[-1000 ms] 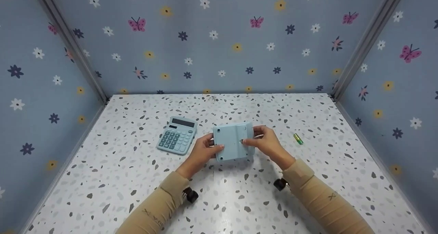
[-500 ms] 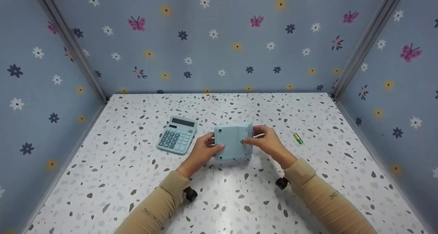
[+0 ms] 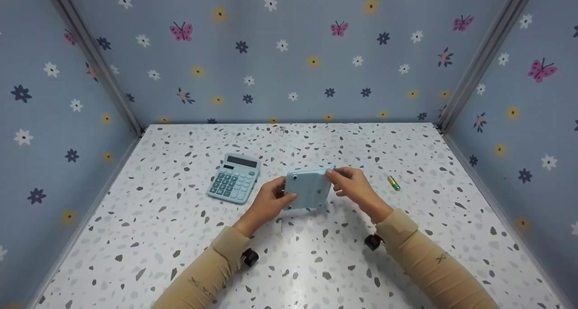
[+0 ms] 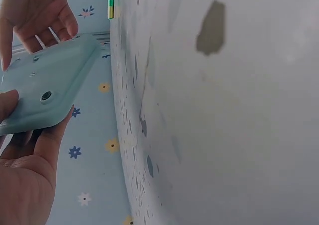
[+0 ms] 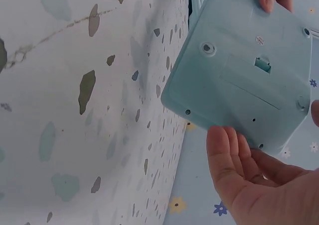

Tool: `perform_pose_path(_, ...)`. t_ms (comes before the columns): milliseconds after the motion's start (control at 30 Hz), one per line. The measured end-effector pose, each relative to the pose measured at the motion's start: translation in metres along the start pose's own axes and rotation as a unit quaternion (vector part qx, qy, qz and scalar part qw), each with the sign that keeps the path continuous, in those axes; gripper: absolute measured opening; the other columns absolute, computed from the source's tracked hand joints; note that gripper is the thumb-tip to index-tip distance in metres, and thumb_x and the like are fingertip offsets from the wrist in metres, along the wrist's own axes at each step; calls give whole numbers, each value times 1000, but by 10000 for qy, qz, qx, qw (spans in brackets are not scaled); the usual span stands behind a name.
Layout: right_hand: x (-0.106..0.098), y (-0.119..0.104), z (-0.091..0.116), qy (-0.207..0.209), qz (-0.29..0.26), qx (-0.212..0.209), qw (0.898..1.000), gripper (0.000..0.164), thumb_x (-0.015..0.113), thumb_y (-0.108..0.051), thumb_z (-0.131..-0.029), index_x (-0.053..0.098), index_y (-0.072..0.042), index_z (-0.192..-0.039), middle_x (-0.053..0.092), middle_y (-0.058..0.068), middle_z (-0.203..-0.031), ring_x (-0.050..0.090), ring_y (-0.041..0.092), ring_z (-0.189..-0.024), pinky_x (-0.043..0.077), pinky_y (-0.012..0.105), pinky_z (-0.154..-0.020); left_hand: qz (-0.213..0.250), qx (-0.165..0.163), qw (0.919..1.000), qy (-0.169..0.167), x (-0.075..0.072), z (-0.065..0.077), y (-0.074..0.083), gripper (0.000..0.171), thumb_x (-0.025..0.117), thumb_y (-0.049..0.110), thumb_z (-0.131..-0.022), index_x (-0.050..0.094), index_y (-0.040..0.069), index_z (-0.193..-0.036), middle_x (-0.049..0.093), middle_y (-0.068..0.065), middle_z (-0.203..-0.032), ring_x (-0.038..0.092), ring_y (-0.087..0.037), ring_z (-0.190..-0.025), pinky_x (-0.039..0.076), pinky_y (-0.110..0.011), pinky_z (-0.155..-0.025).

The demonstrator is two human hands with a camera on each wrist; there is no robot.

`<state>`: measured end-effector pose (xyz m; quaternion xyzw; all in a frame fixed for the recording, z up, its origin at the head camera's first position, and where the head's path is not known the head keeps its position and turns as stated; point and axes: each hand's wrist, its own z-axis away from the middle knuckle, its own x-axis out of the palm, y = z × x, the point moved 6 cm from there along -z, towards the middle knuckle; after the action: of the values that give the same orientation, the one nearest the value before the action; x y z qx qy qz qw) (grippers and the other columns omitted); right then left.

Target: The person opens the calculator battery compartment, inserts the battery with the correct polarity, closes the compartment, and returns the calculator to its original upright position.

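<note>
A light blue calculator (image 3: 307, 189) is held off the table with its back turned toward me. My left hand (image 3: 270, 201) grips its left edge, thumb on the back and fingers underneath. At the far right corner my right hand (image 3: 354, 187) pinches the edge, its thumb on top in the head view. The right wrist view shows the calculator's back (image 5: 234, 80) with screws, round feet and a battery cover (image 5: 249, 88) lying in place, a small latch notch (image 5: 262, 64) at its edge. Fingers (image 5: 227, 145) of the right hand touch the calculator's rim.
A second light blue calculator (image 3: 235, 179) lies face up on the speckled table (image 3: 180, 236), left of the hands. One green and yellow battery (image 3: 393, 183) lies to the right. Flower-patterned walls (image 3: 289, 51) enclose the table at the back and sides.
My right thumb has moved from the latch on the calculator's back up to its far right corner. The calculator has tilted more steeply; the left hand keeps its grip.
</note>
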<state>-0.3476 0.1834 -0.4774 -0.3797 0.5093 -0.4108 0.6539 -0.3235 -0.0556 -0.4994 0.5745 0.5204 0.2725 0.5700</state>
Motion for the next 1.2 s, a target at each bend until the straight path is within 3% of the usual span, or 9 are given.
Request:
perform_pose_path(167,0,1,-1,80,-150,-1,9999,57,61,-42,-111,62,5,-144,74,21,-121,76,40,-113,68,36,-88,-402,320,9987,-12,2,2,5,39,69,9,-105,66,6,-144,74,-17,-139,73,-35,-125,63,-53,-102)
perform_pose_path(533,-5,6,-3,193,-812,463,9954,49,63,-30,-110,63,11,-137,79,17,-105,80,18,-79,69,33,-73,-1034,1168,9876,-181,10,3,15,32,71,0,-102,73,2,-134,77,-18,-132,76,-34,-121,64,-45,-102)
perform_pose_path(667,-6,8,-5,196,-993,621,9929,44,62,-20,-106,62,13,-136,76,13,-98,79,17,-74,69,31,-70,-1306,1520,9796,-162,13,4,19,32,73,-3,-99,74,1,-131,78,-18,-129,76,-33,-120,62,-41,-106)
perform_pose_path(833,-8,8,-6,205,-987,696,9925,40,60,-13,-102,65,14,-132,73,15,-98,78,18,-72,69,30,-70,-1962,1864,9627,-65,17,8,25,34,75,-2,-97,76,3,-130,79,-14,-125,77,-30,-116,63,-42,-104)
perform_pose_path(1067,-11,6,-7,109,-1003,637,9929,43,55,-7,-98,63,17,-133,74,18,-101,78,18,-73,68,29,-70,-2565,2045,9446,-96,22,10,32,37,79,2,-96,76,8,-132,80,-12,-123,77,-27,-114,64,-39,-101)
perform_pose_path(1200,-14,3,-8,42,-941,611,9937,44,53,-6,-99,61,17,-136,74,23,-112,78,18,-78,68,29,-72,-2666,1945,9438,-166,24,9,32,41,80,2,-94,75,8,-134,79,-11,-126,76,-26,-116,63,-37,-102)
